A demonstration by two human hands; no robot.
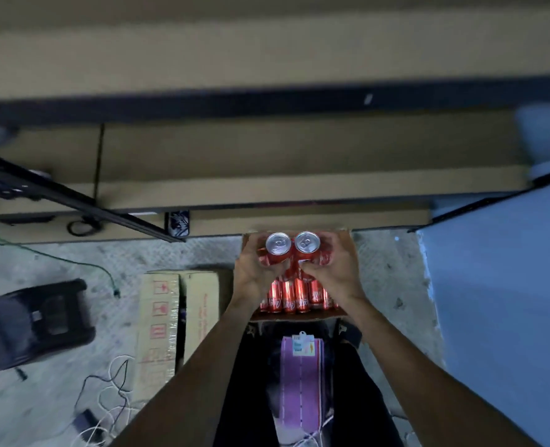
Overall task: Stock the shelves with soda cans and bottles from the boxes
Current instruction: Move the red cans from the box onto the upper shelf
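Both hands' grip (294,269), red cans (291,250)

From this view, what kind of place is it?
Probably a storeroom or shop back room: bare board shelves on a dark metal frame, an open box of red cans on a rough concrete floor, and a taped carton beside it.

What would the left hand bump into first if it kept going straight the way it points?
The left hand, gripping a red can, points toward the shelves. Probably the front edge of the lowest shelf board, just beyond the open box. Depth is hard to judge from above.
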